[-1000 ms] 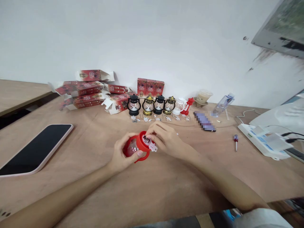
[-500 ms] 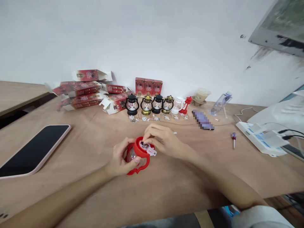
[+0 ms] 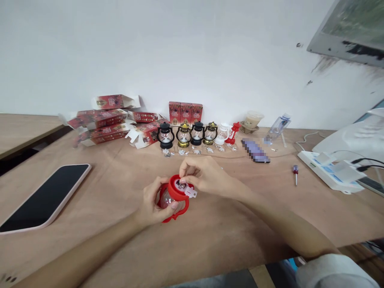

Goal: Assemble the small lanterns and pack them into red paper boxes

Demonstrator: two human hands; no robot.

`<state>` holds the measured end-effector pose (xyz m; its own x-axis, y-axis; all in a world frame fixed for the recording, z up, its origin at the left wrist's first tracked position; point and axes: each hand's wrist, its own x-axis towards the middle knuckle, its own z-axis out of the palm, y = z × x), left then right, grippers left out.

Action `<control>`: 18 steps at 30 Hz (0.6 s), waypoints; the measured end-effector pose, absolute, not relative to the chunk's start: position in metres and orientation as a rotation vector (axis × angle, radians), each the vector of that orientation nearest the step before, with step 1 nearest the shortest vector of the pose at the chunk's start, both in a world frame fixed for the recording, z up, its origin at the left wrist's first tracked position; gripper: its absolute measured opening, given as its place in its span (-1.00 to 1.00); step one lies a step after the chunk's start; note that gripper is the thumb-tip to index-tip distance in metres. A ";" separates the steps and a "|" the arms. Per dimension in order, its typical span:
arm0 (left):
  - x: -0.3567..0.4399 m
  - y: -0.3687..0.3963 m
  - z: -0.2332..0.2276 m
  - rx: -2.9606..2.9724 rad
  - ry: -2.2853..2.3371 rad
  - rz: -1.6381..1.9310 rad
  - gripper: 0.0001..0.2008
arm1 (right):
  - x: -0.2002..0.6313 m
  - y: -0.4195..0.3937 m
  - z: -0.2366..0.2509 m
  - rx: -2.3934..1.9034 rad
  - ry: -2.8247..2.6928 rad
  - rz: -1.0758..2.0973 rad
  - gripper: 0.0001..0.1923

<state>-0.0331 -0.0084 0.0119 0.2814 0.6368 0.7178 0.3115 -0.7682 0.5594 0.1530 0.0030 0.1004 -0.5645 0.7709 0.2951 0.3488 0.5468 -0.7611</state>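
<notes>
My left hand [image 3: 151,205] is wrapped around a small red lantern [image 3: 173,193] with a clear globe, tilted so its base faces up and to the right. In that base, the battery compartment [image 3: 182,185] shows dark and metal parts. A white plastic pull tab [image 3: 191,193] sticks out over the rim on the right. My right hand [image 3: 205,174] pinches with thumb and forefinger at the compartment, its fingertips on or just above it. Whatever lies between those fingertips is too small and too hidden to make out.
Several small lanterns [image 3: 183,138] stand in a row at the back, with small bagged parts before them. Red boxes [image 3: 109,120] are heaped at left. A large phone [image 3: 45,196], a screwdriver [image 3: 295,174], a power strip [image 3: 330,172], a bottle [image 3: 277,128] and a cup [image 3: 253,120] lie around.
The view has shifted slightly. Both hands stay at the red lantern, and my right fingertips have moved only a little over the compartment.
</notes>
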 end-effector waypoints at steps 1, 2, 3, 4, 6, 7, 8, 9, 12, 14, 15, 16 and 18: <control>-0.033 -0.008 0.012 2.251 0.873 1.481 -0.69 | 0.153 0.003 0.101 -0.895 -2.145 0.895 -0.82; -0.032 -0.008 0.012 2.253 0.883 1.485 -0.69 | 0.153 0.004 0.102 -0.887 -2.131 0.917 -0.84; -0.032 -0.008 0.011 2.252 0.891 1.492 -0.68 | 0.153 0.004 0.103 -0.876 -2.116 0.935 -0.85; -0.032 -0.008 0.011 2.248 0.895 1.506 -0.66 | 0.154 0.004 0.104 -0.867 -2.099 0.943 -0.86; -0.031 -0.007 0.011 2.247 0.895 1.525 -0.63 | 0.158 0.002 0.105 -0.838 -2.058 0.907 -0.89; -0.030 -0.007 0.012 2.251 0.894 1.535 -0.62 | 0.161 0.001 0.104 -0.820 -2.031 0.848 -0.89; -0.030 -0.006 0.013 2.255 0.905 1.539 -0.62 | 0.164 -0.001 0.103 -0.799 -2.001 0.759 -0.87; -0.030 -0.006 0.014 2.261 0.922 1.538 -0.62 | 0.168 -0.004 0.101 -0.776 -1.972 0.643 -0.86; -0.030 -0.005 0.017 2.262 0.976 1.539 -0.65 | 0.180 -0.013 0.091 -0.722 -1.969 0.326 -0.87; -0.030 -0.005 0.017 2.266 0.992 1.533 -0.67 | 0.185 -0.020 0.083 -0.702 -2.030 0.234 -0.85; -0.030 -0.005 0.017 2.273 0.995 1.522 -0.68 | 0.186 -0.022 0.080 -0.693 -2.057 0.212 -0.84; -0.030 -0.005 0.017 2.281 0.996 1.512 -0.68 | 0.186 -0.023 0.077 -0.681 -2.076 0.197 -0.83; -0.030 -0.005 0.017 2.303 0.984 1.510 -0.67 | 0.185 -0.024 0.074 -0.649 -2.093 0.169 -0.84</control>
